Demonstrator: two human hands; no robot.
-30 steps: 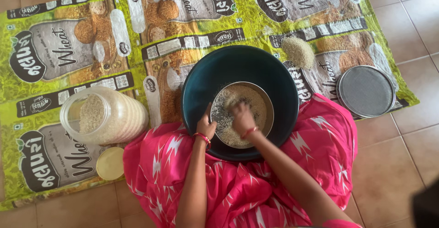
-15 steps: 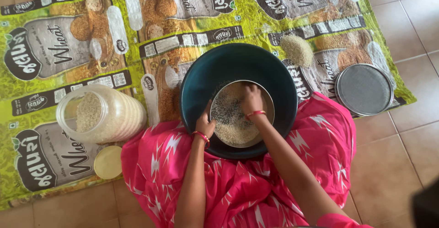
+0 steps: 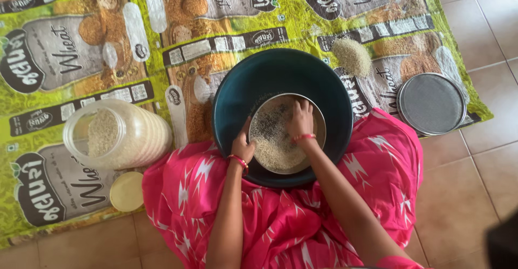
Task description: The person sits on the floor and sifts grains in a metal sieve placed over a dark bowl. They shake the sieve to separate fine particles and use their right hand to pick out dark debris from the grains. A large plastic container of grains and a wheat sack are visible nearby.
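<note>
A round metal sieve [image 3: 318, 119] with pale grain [image 3: 275, 145] in it sits inside a dark teal basin [image 3: 270, 75] in front of my lap. My left hand [image 3: 243, 146] grips the sieve's near left rim. My right hand [image 3: 300, 119] lies flat on the grain at the far right of the sieve, fingers spread. Red bangles are on both wrists.
A printed green sack mat [image 3: 65, 42] covers the tiled floor. On it lie a tipped clear jar of grain [image 3: 116, 134], its yellow lid [image 3: 127, 191], a small grain heap [image 3: 352, 56] and a second mesh sieve [image 3: 431, 104]. Pink cloth [image 3: 280, 220] covers my lap.
My right hand has swept from the middle of the sieve to its far right side, pushing grain around. My left hand has stayed on the rim.
</note>
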